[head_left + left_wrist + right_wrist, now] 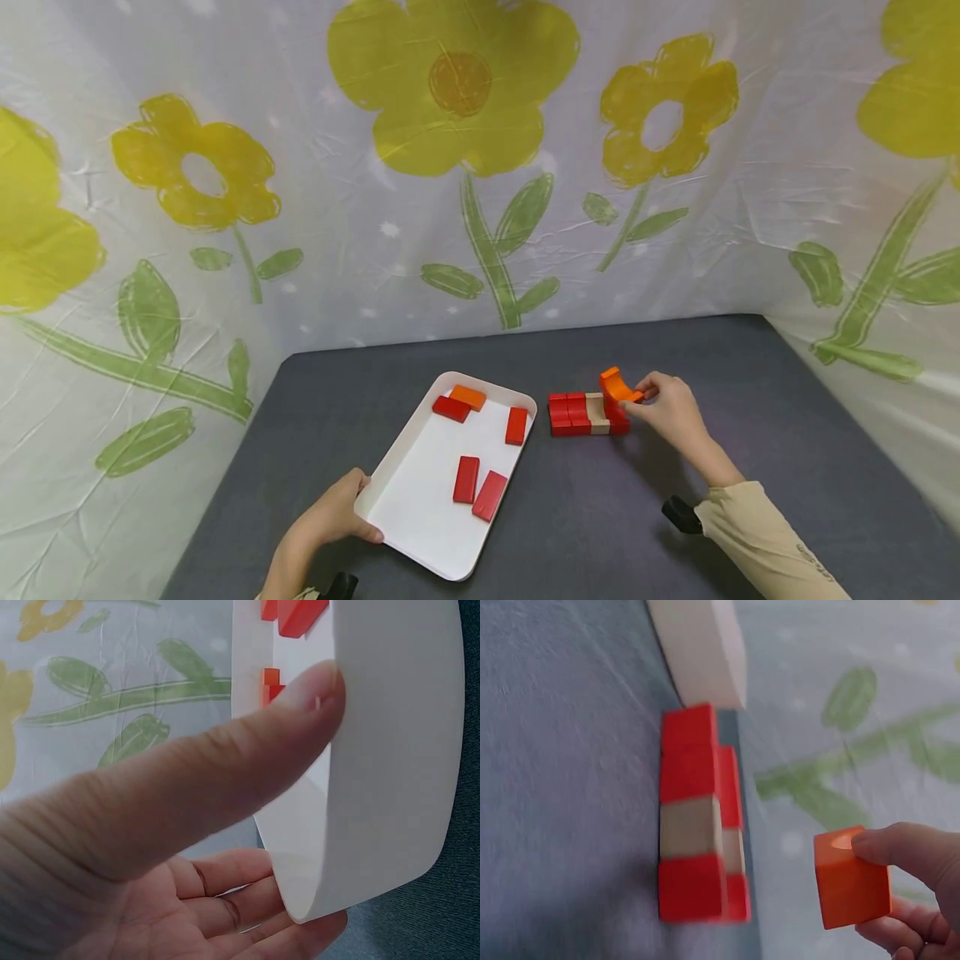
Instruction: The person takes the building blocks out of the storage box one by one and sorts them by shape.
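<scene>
My right hand (677, 411) pinches an orange block with a curved hollow (617, 387) between thumb and fingers. It holds the block raised over the right end of a short row of similar blocks; the right wrist view shows a gap between that orange block (853, 889) and the row. Red blocks (567, 427) and one tan block (599, 427) stand side by side in the row. At the left, my left hand (333, 510) grips the near-left corner of a white tray (420, 508), its thumb (300, 697) against the wall.
Inside the tray lie an orange block (471, 397) and several red blocks (466, 479), some along the edges. The dark table (570, 517) meets a flower-printed curtain (352, 283) at the back and sides. The tray's right rim is close to the row.
</scene>
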